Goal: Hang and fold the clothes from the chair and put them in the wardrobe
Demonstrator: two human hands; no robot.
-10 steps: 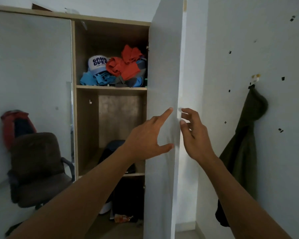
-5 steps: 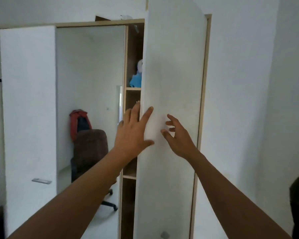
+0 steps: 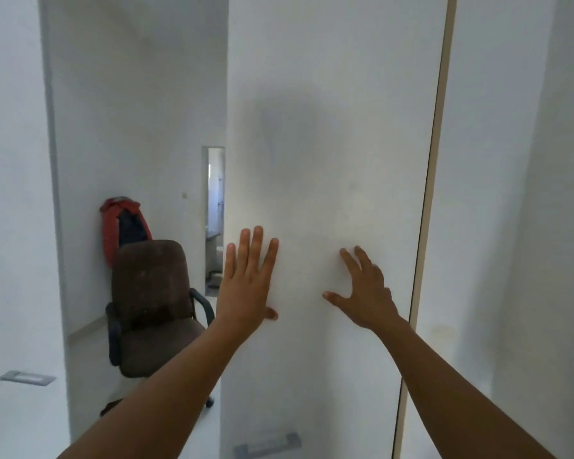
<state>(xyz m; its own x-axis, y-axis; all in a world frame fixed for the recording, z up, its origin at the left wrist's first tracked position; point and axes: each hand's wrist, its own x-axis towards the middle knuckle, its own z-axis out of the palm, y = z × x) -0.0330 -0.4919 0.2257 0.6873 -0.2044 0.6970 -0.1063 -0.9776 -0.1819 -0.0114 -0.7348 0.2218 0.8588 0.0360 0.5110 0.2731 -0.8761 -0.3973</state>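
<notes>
The white wardrobe door [image 3: 328, 127] fills the middle of the view and hides the shelves behind it. My left hand [image 3: 246, 279] lies flat on the door near its left edge, fingers straight and pointing up. My right hand [image 3: 365, 289] presses the same door further right with fingers spread. Left of the door, a mirror panel [image 3: 136, 94] shows a dark brown office chair [image 3: 153, 303]. A red and dark garment [image 3: 123, 223] hangs over the chair's back.
A grey recessed handle [image 3: 267, 442] sits low on the door I touch, and another handle [image 3: 27, 377] is on the white panel at the left. The wardrobe's wooden side edge [image 3: 434, 160] runs down the right, with a white wall [image 3: 527, 193] beyond it.
The door has swung shut over the shelves, hiding the clothes inside. Both hands went from its edge to lying flat on its face, and the view has moved closer.
</notes>
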